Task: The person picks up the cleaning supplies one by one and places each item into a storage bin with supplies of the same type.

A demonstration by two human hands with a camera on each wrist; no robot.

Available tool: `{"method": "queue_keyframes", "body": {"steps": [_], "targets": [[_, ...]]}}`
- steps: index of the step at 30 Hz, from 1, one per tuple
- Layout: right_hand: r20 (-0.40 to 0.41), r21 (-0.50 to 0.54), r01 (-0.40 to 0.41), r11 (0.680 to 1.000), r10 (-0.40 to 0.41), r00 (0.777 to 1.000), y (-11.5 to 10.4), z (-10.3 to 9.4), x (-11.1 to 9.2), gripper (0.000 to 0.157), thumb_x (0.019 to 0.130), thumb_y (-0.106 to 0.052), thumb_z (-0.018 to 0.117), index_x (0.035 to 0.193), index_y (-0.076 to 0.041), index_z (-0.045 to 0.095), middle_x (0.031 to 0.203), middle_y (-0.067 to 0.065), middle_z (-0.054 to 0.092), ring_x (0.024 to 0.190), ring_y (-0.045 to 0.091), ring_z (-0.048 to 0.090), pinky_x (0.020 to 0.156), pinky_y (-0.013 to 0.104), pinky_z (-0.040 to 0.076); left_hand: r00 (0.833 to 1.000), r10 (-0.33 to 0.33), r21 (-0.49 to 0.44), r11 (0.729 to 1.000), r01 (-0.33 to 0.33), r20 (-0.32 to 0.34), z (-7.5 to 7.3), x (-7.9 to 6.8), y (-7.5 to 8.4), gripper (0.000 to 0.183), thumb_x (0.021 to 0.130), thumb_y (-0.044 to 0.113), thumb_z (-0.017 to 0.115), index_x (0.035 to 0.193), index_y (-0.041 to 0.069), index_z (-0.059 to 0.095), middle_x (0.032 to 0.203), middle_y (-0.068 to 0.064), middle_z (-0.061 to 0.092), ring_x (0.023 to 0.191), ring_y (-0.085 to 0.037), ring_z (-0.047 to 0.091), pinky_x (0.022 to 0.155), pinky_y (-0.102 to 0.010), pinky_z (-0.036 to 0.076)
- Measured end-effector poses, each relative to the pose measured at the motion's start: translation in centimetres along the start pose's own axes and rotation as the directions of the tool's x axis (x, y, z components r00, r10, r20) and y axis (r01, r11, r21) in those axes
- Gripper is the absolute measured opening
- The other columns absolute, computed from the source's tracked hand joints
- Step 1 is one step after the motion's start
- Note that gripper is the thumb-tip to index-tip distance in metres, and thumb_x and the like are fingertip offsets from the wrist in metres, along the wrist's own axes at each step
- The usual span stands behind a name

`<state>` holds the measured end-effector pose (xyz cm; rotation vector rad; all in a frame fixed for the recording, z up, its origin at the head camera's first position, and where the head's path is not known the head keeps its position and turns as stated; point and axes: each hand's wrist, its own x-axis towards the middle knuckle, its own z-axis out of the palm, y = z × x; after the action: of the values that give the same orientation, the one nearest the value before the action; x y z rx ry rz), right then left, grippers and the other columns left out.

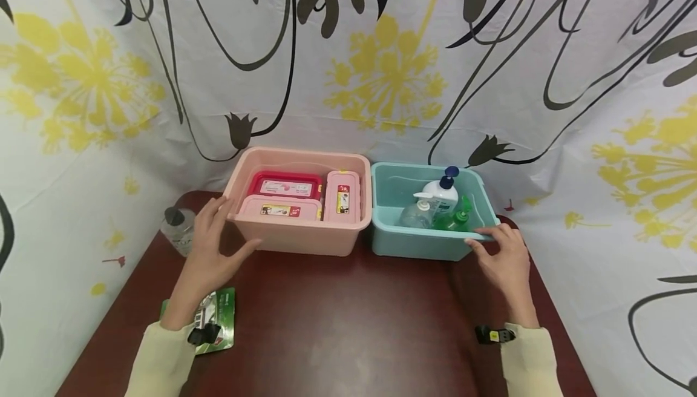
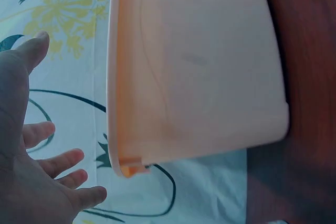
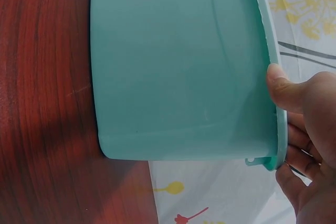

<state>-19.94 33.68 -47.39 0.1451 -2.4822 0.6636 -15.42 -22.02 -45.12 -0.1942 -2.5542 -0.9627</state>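
The pink bin (image 1: 298, 241) and the blue bin (image 1: 416, 249) stand upright side by side along the far edge of the desk (image 1: 337, 318), mouths upward, each with its long axis running roughly left to right; the blue one is nearer the far right corner. The left hand (image 1: 209, 258) is by the pink bin's near left corner, its fingers (image 2: 64, 162) spread and holding nothing. The right hand (image 1: 506, 258) pinches the rim at the blue bin's near right corner, thumb against the near side and the other fingers curled round the far side of the rim. Only the head view shows the contents: two pink-lidded boxes (image 1: 280, 208) and a red box (image 1: 285, 176) on the left, and a white pump bottle (image 1: 442, 200), a clear pump bottle (image 1: 416, 216) and a green bottle (image 1: 456, 220) on the right. The left wrist view reveals a gap between fingertips and pink rim that the head view leaves unclear; the right wrist view shows a small lug (image 3: 257, 161) under the blue rim
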Motion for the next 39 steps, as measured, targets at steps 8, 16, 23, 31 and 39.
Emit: {"method": "queue_keyframes", "body": {"steps": [8,16,23,31,39], "targets": [[-0.008,0.008,0.006,1.000,-0.006,1.000,0.0,0.0,0.1,0.029,0.074,-0.022,0.081,0.099,-0.010,0.070,0.090,0.004,0.057,0.089,0.024,0.047,0.074,0.040,0.031,0.999,-0.044,0.020,0.999,0.044,0.021,-1.0,-1.8,-1.6,0.102,0.069,0.044,0.081,0.150,0.028,0.021,0.153,-0.006,0.020,0.140,-0.028,0.017,0.094,-0.068,0.033],[-0.018,0.011,0.018,1.000,-0.018,1.000,-0.1,0.0,0.2,0.029,0.073,-0.021,0.081,0.098,-0.010,0.070,0.090,0.004,0.058,0.089,0.024,0.047,0.074,0.039,0.030,0.989,-0.108,0.070,0.992,0.102,0.096,-1.3,-3.7,-3.3,0.102,0.071,0.056,0.074,0.150,0.032,0.014,0.151,-0.012,0.022,0.129,-0.034,0.028,0.090,-0.063,0.040],[-0.016,0.015,0.019,1.000,-0.019,1.000,-0.2,-0.1,0.0,0.029,0.073,-0.020,0.081,0.098,-0.009,0.070,0.089,0.004,0.058,0.088,0.023,0.047,0.073,0.039,0.030,0.972,-0.156,0.090,0.986,0.142,0.177,-1.2,-4.9,-5.3,0.099,0.075,0.054,0.072,0.150,0.031,0.013,0.149,-0.018,0.025,0.134,-0.041,0.022,0.090,-0.072,0.030],[-0.011,0.010,0.004,1.000,-0.003,1.000,-0.2,-0.2,-0.1,0.029,0.074,-0.021,0.081,0.099,-0.010,0.070,0.090,0.004,0.057,0.091,0.024,0.047,0.074,0.040,0.031,0.939,-0.200,0.129,0.977,0.169,0.280,-1.1,-5.6,-7.4,0.097,0.076,0.060,0.067,0.151,0.024,0.017,0.148,-0.022,0.025,0.131,-0.045,0.022,0.089,-0.072,0.030],[0.002,-0.001,-0.003,1.000,0.003,1.000,-0.3,-0.4,-0.2,0.030,0.075,-0.023,0.080,0.100,-0.010,0.070,0.092,0.004,0.058,0.091,0.023,0.047,0.074,0.039,0.032,0.892,-0.221,0.187,0.970,0.157,0.395,-1.3,-6.5,-8.7,0.095,0.074,0.065,0.065,0.147,0.015,0.030,0.143,-0.023,0.034,0.126,-0.043,0.029,0.090,-0.067,0.035]]}}
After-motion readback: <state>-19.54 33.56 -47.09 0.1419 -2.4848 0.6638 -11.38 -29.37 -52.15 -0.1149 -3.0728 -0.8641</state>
